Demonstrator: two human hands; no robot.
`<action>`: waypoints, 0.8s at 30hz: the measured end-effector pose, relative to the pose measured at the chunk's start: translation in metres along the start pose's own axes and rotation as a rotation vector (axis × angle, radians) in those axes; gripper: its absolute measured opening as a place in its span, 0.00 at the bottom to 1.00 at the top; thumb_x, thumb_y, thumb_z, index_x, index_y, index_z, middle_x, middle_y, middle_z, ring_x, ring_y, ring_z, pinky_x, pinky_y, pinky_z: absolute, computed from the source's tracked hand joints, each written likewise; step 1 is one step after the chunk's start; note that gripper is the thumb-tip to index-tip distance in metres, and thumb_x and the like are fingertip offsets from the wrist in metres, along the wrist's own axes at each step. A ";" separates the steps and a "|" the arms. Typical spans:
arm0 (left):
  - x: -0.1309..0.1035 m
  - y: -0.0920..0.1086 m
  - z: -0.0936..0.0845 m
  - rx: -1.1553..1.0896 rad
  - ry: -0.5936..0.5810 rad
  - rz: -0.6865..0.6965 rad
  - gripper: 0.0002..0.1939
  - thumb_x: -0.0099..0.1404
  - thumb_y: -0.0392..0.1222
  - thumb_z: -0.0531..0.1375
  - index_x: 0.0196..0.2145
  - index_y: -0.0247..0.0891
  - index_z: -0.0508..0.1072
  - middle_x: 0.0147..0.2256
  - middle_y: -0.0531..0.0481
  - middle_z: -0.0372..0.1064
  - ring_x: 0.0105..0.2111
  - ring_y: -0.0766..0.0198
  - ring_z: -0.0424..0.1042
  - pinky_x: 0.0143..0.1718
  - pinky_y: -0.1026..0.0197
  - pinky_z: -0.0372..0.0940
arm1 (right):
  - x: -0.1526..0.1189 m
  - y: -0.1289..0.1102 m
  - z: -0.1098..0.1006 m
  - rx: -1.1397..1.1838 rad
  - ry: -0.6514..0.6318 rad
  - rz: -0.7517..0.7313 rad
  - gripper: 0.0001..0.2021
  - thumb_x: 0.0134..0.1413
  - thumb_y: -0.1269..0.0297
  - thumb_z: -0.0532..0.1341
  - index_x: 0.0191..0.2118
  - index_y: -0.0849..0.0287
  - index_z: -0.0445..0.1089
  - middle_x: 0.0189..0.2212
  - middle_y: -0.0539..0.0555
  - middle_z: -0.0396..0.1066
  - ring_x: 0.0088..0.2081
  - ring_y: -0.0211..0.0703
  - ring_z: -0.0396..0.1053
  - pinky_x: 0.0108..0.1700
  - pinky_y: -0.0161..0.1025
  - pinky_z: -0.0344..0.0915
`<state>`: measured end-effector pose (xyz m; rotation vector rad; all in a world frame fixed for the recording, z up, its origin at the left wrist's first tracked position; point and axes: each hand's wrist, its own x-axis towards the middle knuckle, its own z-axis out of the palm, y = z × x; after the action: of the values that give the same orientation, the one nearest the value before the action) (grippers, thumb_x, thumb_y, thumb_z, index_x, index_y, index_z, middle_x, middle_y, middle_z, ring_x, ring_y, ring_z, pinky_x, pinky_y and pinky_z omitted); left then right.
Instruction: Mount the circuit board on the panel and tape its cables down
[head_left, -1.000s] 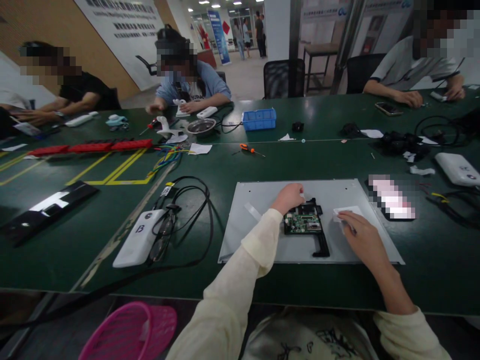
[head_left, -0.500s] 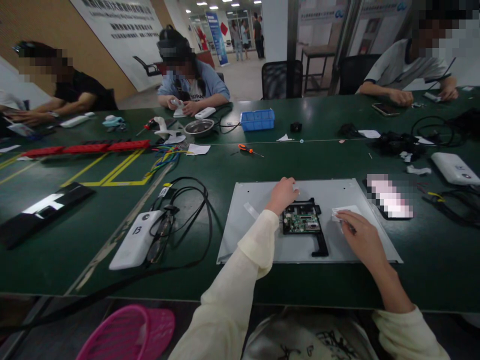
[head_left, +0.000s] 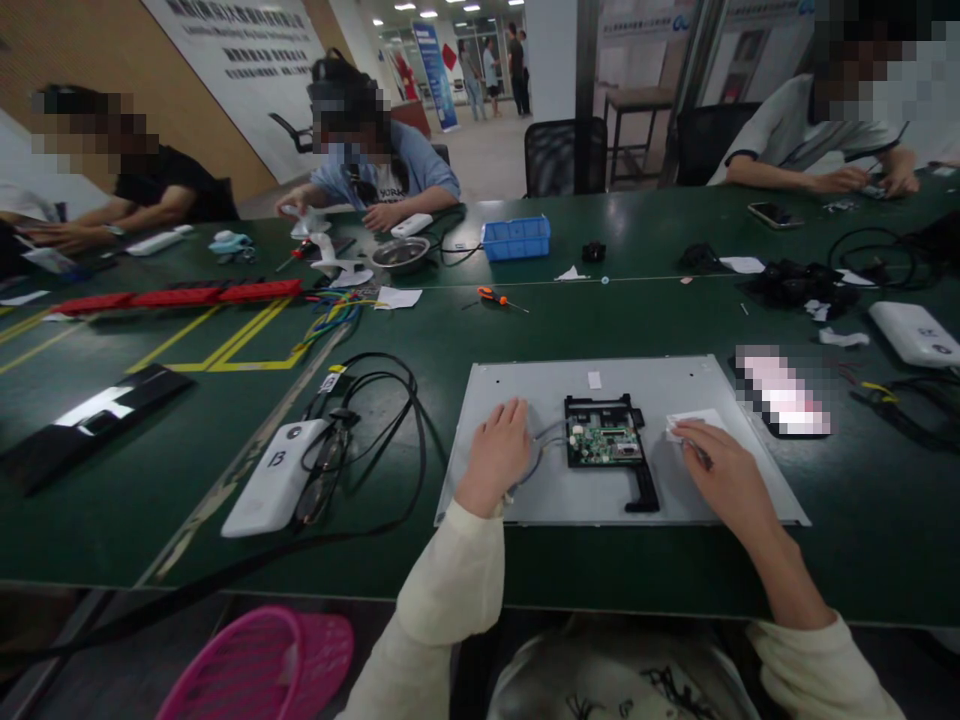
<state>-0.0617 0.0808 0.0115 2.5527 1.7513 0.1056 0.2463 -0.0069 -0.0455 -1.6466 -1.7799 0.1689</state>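
Note:
A grey metal panel (head_left: 525, 380) lies flat before me, with a black plastic bracket (head_left: 643, 490) and a green circuit board (head_left: 604, 443) at its middle. My left hand (head_left: 495, 455) lies palm down on the panel's left part, fingers stretched out. Grey wires (head_left: 538, 452) run from the board's left side toward this hand; their far end is hidden. Above the bracket sits a small white label (head_left: 595, 380). Right of the board, my right hand (head_left: 720, 475) pinches the left edge of a white paper sheet (head_left: 703, 418).
A phone (head_left: 784, 395) lies right of the panel. To the left are a white power bank (head_left: 274, 480) with black cables and a black glossy strip (head_left: 90, 425). Farther off are an orange screwdriver (head_left: 499, 298), a blue bin (head_left: 515, 240) and a metal bowl (head_left: 401, 255). Several people sit around the table.
My left hand has moved left and toward me, from above the bracket to the panel's left part, uncovering the white label and covering a clear strip. My right hand stays at the paper.

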 end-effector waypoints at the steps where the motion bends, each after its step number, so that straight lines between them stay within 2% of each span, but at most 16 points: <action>1: -0.002 -0.004 0.005 -0.007 -0.003 0.013 0.24 0.68 0.35 0.49 0.61 0.34 0.58 0.62 0.38 0.56 0.61 0.50 0.57 0.55 0.48 0.60 | 0.000 0.000 0.000 -0.008 -0.004 0.001 0.16 0.58 0.66 0.52 0.48 0.57 0.71 0.49 0.58 0.72 0.52 0.50 0.69 0.57 0.52 0.64; 4: -0.004 -0.013 0.014 -0.019 0.012 0.051 0.25 0.69 0.35 0.46 0.63 0.32 0.55 0.63 0.39 0.54 0.63 0.53 0.55 0.59 0.50 0.56 | -0.001 0.000 -0.001 -0.021 -0.010 0.001 0.15 0.58 0.66 0.52 0.47 0.58 0.71 0.49 0.58 0.72 0.51 0.49 0.69 0.57 0.52 0.63; 7: -0.005 -0.018 0.015 -0.022 0.038 0.073 0.26 0.68 0.32 0.45 0.63 0.33 0.54 0.63 0.38 0.54 0.63 0.57 0.55 0.60 0.50 0.55 | -0.001 0.001 -0.003 -0.016 -0.008 0.004 0.16 0.59 0.65 0.52 0.48 0.57 0.72 0.49 0.58 0.72 0.51 0.49 0.69 0.57 0.52 0.63; 17: -0.013 -0.012 0.023 -0.128 0.087 0.033 0.28 0.66 0.28 0.44 0.64 0.31 0.51 0.64 0.33 0.50 0.63 0.55 0.54 0.59 0.50 0.58 | -0.001 -0.003 -0.005 -0.037 -0.015 -0.010 0.15 0.59 0.65 0.52 0.47 0.57 0.72 0.49 0.57 0.72 0.51 0.49 0.69 0.57 0.51 0.64; 20: -0.016 -0.011 0.026 -0.178 0.105 0.032 0.27 0.67 0.30 0.43 0.64 0.31 0.51 0.64 0.33 0.50 0.64 0.55 0.53 0.60 0.50 0.57 | -0.002 -0.002 -0.007 -0.052 -0.012 -0.025 0.16 0.59 0.65 0.52 0.48 0.57 0.72 0.50 0.57 0.72 0.52 0.49 0.69 0.57 0.50 0.64; 24: -0.017 -0.010 0.025 -0.255 0.110 -0.037 0.25 0.70 0.35 0.44 0.63 0.30 0.51 0.63 0.32 0.50 0.63 0.52 0.54 0.60 0.50 0.57 | -0.003 -0.002 -0.011 -0.059 0.012 -0.025 0.16 0.59 0.66 0.52 0.48 0.58 0.71 0.50 0.57 0.71 0.52 0.49 0.68 0.57 0.49 0.64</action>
<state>-0.0751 0.0684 -0.0143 2.3721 1.6941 0.4461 0.2512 -0.0138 -0.0372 -1.6630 -1.8111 0.0955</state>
